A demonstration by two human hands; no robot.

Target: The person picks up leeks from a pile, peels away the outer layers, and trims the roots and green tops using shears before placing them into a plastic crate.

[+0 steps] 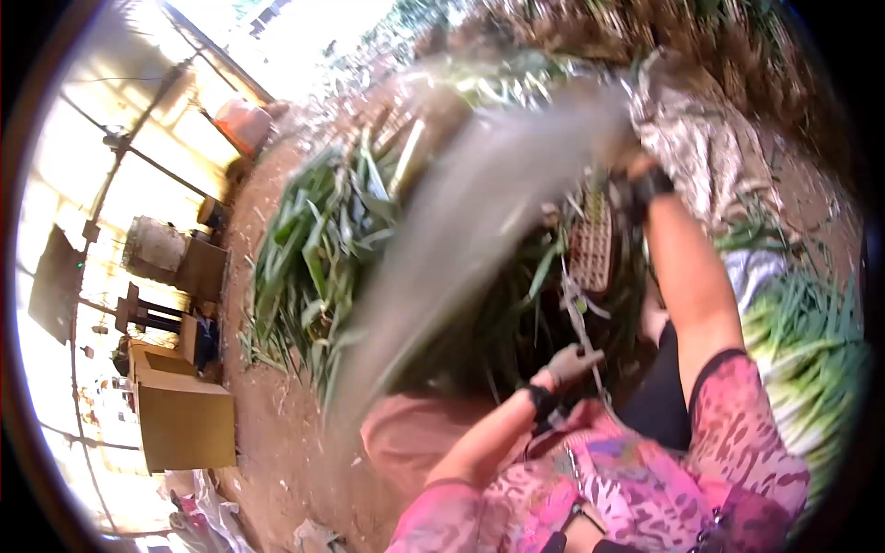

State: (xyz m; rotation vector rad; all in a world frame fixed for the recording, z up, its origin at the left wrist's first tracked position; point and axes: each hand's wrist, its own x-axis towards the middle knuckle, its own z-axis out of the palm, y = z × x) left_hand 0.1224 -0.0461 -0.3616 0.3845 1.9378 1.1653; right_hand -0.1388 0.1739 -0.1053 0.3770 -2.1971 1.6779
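My left hand [573, 363], in a pale glove with a dark band at the wrist, is closed on a thin pale strip [578, 318] in front of my body. My right hand [629, 170] is raised farther forward and smeared by motion. From it a long grey-green blurred shape [461, 221] sweeps down to the left; what it is cannot be made out. Behind and below that blur lies a large heap of long green leaves [318, 240]. Near my right forearm a reddish crate-like piece with holes [592, 244] shows among the leaves.
More green and white stalks [807, 341] lie at the right, near a pale crumpled sack [705, 157]. A cardboard box [184, 419] stands on the brown floor [277, 452] at the left. An orange and white container [242, 124] sits at the upper left.
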